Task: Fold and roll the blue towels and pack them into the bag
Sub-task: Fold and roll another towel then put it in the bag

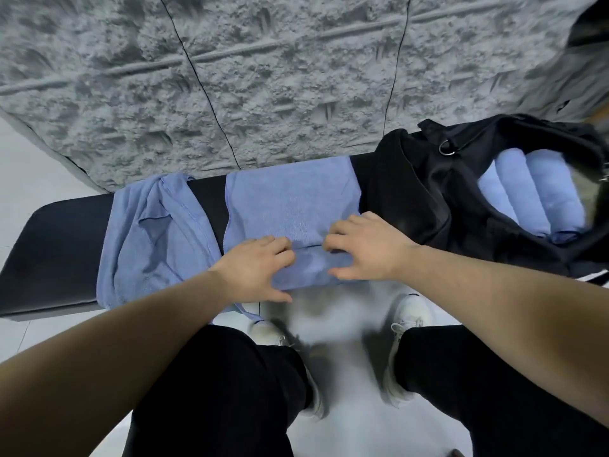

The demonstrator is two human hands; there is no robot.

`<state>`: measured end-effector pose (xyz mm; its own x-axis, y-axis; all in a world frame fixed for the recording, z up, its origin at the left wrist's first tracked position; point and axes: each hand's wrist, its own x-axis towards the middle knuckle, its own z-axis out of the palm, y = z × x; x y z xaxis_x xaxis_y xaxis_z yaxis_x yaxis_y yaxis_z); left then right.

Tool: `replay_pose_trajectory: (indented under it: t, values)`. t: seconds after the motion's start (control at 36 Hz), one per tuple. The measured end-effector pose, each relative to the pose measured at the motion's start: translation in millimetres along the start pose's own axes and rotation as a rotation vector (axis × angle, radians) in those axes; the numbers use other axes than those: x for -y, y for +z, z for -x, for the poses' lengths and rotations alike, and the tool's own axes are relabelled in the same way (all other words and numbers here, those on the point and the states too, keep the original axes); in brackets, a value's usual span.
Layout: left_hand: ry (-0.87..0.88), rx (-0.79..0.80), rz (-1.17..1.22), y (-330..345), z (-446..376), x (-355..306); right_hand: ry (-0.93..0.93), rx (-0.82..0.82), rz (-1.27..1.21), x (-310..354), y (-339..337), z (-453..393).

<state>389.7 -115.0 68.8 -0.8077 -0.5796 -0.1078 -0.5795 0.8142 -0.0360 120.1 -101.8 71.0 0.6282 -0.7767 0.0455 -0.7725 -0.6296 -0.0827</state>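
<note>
Against the grey wall, our bench (59, 245) carries a folded towel (290, 199); left hand (253, 268) and right hand (365, 249) curl fingers over its near edge, starting the roll toward the bag (421, 192) holding 2 rolls (527, 189).

Soft matt blue terry-cloth towel (290, 199) lies on the smooth black padded bench (59, 245); the black fabric bag (415, 192) carries a shiny metal ring (447, 147); behind, a rough grey stone-textured wall (263, 77).

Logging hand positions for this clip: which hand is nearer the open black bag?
Right. The right hand rests on the folded blue towel beside the black bag. The left hand lies on the same towel's near edge, farther from the bag.
</note>
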Motion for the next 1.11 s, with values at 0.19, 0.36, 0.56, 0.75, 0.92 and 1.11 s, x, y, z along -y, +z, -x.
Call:
replay_pose_trajectory:
  t: [0.19, 0.36, 0.56, 0.75, 0.92, 1.11]
  values:
    - [0.044, -0.029, -0.012, -1, -5, -3, 0.067, 0.066, 0.021, 6, 0, 10]
    - [0.047, -0.084, 0.039, -1, -3, -5, 0.103, 0.026, -0.078, 8, -1, 9]
    - [-0.162, 0.045, 0.187, -13, 0, -15, 0.193, -0.168, -0.337, 13, -19, 11]
    - [-0.373, 0.19, 0.165, -25, -10, -30, 0.353, -0.083, -0.773, 29, -20, 12]
    - [-0.456, 0.144, 0.232, -31, -14, -37, 0.488, -0.131, -0.999, 41, -23, 9]
    - [-0.53, 0.042, 0.468, -37, -10, -40, 0.53, -0.099, -0.943, 50, -38, 14]
